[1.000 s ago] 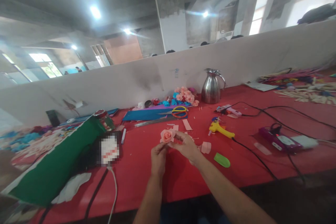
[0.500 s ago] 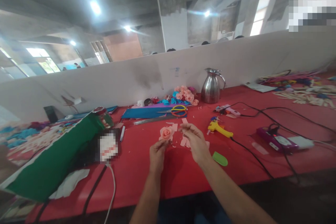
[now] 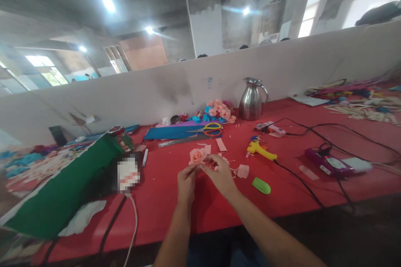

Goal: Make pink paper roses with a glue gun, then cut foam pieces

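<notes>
Head view: a pink rose held just above the red bench, well formed by my reckoning.
From my distant seat, I see the left hand pinching the rose's base, while the right hand closes narrowly on its edge at about four o'clock. I judge the curled centre and the petals around it done; whether the outer ring is complete, I can't tell. Some pink pieces lie loose between three and four o'clock from the flower, so unused. The yellow glue gun rests farther out at three, and bunched pink roses at one look finished.
</notes>
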The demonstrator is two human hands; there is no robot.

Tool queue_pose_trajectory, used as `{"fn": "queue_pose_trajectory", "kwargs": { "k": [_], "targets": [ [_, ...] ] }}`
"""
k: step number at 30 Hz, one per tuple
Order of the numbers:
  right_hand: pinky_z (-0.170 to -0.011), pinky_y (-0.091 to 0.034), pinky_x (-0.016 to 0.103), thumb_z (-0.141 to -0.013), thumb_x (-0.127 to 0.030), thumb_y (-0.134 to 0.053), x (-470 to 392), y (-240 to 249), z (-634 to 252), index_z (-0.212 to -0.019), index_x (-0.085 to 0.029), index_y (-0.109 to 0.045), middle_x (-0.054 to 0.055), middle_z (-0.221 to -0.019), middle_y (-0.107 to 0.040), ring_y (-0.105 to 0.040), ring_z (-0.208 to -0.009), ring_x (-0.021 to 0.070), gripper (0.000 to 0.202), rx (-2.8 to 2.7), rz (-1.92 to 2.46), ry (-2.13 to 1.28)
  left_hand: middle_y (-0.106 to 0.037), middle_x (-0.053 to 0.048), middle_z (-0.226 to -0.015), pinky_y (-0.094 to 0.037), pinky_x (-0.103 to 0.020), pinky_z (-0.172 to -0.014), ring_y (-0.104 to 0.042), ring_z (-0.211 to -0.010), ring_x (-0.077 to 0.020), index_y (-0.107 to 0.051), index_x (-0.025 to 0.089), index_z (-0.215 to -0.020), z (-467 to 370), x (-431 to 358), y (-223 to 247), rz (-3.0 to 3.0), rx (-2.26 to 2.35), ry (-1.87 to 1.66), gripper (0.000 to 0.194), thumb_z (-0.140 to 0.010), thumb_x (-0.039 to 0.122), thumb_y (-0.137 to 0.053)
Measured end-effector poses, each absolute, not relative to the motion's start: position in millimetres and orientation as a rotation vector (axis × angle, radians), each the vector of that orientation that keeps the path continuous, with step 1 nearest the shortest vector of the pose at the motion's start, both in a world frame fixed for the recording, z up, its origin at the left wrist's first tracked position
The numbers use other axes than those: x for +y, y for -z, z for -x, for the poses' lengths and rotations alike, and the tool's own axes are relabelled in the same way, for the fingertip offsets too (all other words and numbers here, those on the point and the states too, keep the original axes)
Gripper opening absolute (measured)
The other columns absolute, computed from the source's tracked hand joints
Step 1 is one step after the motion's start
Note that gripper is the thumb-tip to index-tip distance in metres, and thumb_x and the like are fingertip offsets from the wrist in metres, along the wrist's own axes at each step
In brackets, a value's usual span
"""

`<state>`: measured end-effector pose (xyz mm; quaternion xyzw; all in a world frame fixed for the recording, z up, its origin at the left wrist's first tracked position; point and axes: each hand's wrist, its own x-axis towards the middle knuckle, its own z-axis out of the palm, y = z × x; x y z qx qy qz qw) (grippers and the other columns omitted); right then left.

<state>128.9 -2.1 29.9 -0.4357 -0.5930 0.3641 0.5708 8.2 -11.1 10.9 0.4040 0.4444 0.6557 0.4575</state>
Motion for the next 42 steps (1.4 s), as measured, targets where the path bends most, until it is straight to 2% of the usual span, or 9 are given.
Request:
{"fn": "queue_pose_trajectory", "kwargs": {
  "k": [8, 17, 21, 26, 31, 37, 42],
  "targets": [
    [-0.071, -0.043, 0.032, -0.072, -0.032, -0.064, -5, -35, -127, -0.072, -0.021, -0.058, 0.002, -0.077, -0.062, -0.055, -0.078, 0.0199, 0.013, -1.447, 1.031, -0.662, -0.074, -0.006, -0.074, -0.049, -0.027, -0.072, -0.065, -0.070, -0.0169, -0.076, 0.016, -0.071, -8, -10, -9, -0.972, 1.082, -1.620, 0.014, -0.058, 0.021, -0.074],
    [-0.074, -0.043, 0.032, -0.074, -0.035, -0.062, -6, -34, -130, -0.085, -0.021, -0.063, 0.004, -0.089, -0.067, -0.059, -0.084, 0.0195, 0.018, -1.409, 0.997, -0.819, -0.073, -0.005, -0.077, -0.046, -0.024, -0.074, -0.063, -0.074, -0.0150, -0.075, 0.015, -0.073, -4, -8, -9, -0.916, 1.066, -1.638, 0.016, -0.060, 0.024, -0.076],
    [-0.072, -0.043, 0.032, -0.075, -0.035, -0.062, -7, -39, -129, -0.082, -0.021, -0.064, 0.004, -0.088, -0.067, -0.058, -0.083, 0.0198, 0.016, -1.390, 1.010, -0.853, -0.071, -0.005, -0.076, -0.046, -0.025, -0.074, -0.062, -0.073, -0.0142, -0.074, 0.015, -0.074, -6, -9, -13, -0.915, 0.945, -1.584, 0.017, -0.062, 0.026, -0.076],
    [-0.074, -0.044, 0.032, -0.074, -0.035, -0.063, -9, -39, -127, -0.083, -0.021, -0.064, 0.005, -0.088, -0.067, -0.059, -0.083, 0.0203, 0.016, -1.361, 0.991, -0.872, -0.068, -0.002, -0.070, -0.046, -0.022, -0.070, -0.060, -0.067, -0.0111, -0.072, 0.015, -0.068, -5, -9, -13, -0.791, 0.864, -1.576, 0.017, -0.057, 0.024, -0.081],
    [-0.077, -0.043, 0.032, -0.075, -0.029, -0.064, -8, -37, -125, -0.084, -0.021, -0.063, 0.004, -0.089, -0.065, -0.057, -0.085, 0.0193, 0.012, -1.401, 0.967, -0.843, -0.066, -0.001, -0.068, -0.045, -0.020, -0.068, -0.058, -0.066, -0.0098, -0.069, 0.014, -0.067, -3, -10, -11, -0.808, 0.840, -1.544, 0.014, -0.060, 0.022, -0.078],
    [-0.076, -0.042, 0.032, -0.074, -0.025, -0.065, -4, -40, -124, -0.075, -0.022, -0.062, 0.002, -0.081, -0.065, -0.057, -0.082, 0.0197, 0.003, -1.457, 0.892, -0.781, -0.065, -0.001, -0.068, -0.046, -0.023, -0.069, -0.058, -0.065, -0.0110, -0.069, 0.015, -0.068, -3, -9, -5, -0.877, 0.823, -1.516, 0.013, -0.060, 0.020, -0.077],
    [-0.074, -0.042, 0.032, -0.075, -0.024, -0.063, -4, -42, -127, -0.071, -0.023, -0.061, 0.001, -0.077, -0.065, -0.057, -0.080, 0.0197, 0.005, -1.477, 0.851, -0.772, -0.066, -0.001, -0.067, -0.047, -0.024, -0.072, -0.058, -0.066, -0.0117, -0.069, 0.016, -0.065, -6, -9, -8, -0.891, 0.844, -1.506, 0.012, -0.058, 0.022, -0.077]
  ]
}}
